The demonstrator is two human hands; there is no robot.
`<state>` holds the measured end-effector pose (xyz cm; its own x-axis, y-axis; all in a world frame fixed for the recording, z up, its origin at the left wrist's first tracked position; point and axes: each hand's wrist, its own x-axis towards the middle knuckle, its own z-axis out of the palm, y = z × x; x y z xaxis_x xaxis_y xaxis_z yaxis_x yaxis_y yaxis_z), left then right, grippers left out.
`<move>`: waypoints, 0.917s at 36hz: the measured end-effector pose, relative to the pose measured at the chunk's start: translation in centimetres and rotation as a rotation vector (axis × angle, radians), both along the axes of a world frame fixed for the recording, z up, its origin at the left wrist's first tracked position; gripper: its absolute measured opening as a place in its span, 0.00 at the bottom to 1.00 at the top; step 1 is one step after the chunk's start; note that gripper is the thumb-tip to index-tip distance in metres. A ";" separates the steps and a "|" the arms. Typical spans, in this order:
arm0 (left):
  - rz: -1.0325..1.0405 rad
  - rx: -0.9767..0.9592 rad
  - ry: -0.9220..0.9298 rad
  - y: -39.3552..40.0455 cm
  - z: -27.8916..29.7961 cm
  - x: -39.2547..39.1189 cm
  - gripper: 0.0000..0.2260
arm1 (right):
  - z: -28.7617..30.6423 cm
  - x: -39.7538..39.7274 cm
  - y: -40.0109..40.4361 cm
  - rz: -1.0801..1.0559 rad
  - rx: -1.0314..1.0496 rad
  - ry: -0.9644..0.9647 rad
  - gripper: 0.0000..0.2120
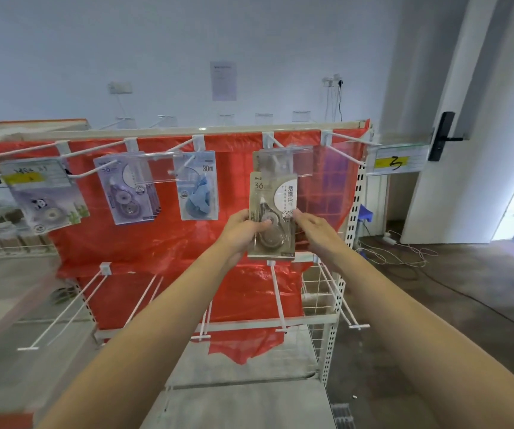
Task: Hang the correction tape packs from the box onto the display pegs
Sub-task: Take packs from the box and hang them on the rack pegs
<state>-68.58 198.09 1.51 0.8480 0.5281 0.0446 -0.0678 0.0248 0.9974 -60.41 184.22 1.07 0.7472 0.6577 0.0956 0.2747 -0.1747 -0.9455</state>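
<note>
A beige correction tape pack is held upright in front of the red-backed display rack. Its top edge sits just under the clear price-tag holder of the fourth upper peg. My left hand grips the pack's lower left side, thumb across its front. My right hand pinches its right edge. Whether the hang hole is over the peg cannot be seen. A blue pack, purple packs and a panda pack hang on pegs to the left. The box is out of view.
An upper peg at the far right carries a label marked 3. Several bare white pegs jut out from the lower rail toward me. A door stands at the right, and cables lie on the floor.
</note>
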 end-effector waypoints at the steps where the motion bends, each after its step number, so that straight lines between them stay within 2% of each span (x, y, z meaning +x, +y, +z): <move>1: 0.000 0.014 0.004 -0.1 0.0 -0.1 0.07 | -0.1 0.0 0.0 0.011 -0.001 -0.013 0.24; 3: -0.006 0.039 0.004 -0.3 0.1 -0.3 0.07 | -0.2 -0.3 0.1 0.045 0.042 -0.013 0.12; 4: -0.012 0.040 0.001 -0.5 0.2 -0.5 0.07 | -0.2 -0.6 0.1 0.062 0.075 0.012 0.10; 9: -0.047 0.069 -0.014 -0.9 0.4 -1.4 0.09 | 0.0 -2.4 -0.3 0.100 0.188 0.034 0.23; 11: -0.054 0.099 -0.017 -1.1 0.5 -1.8 0.10 | 0.1 -3.1 -0.6 0.102 0.217 0.030 0.24; 20: -0.069 0.183 -0.017 -1.8 0.9 -3.8 0.08 | 0.5 -4.4 -1.2 0.006 0.198 -0.054 0.18; 29: -0.100 0.246 -0.045 -1.7 1.1 -4.8 0.02 | 1.2 -5.2 -2.3 0.017 0.261 -0.074 0.19; 33: -0.099 0.324 -0.053 -1.8 1.4 -4.8 0.05 | 1.8 -5.1 -2.5 -0.042 0.254 -0.048 0.16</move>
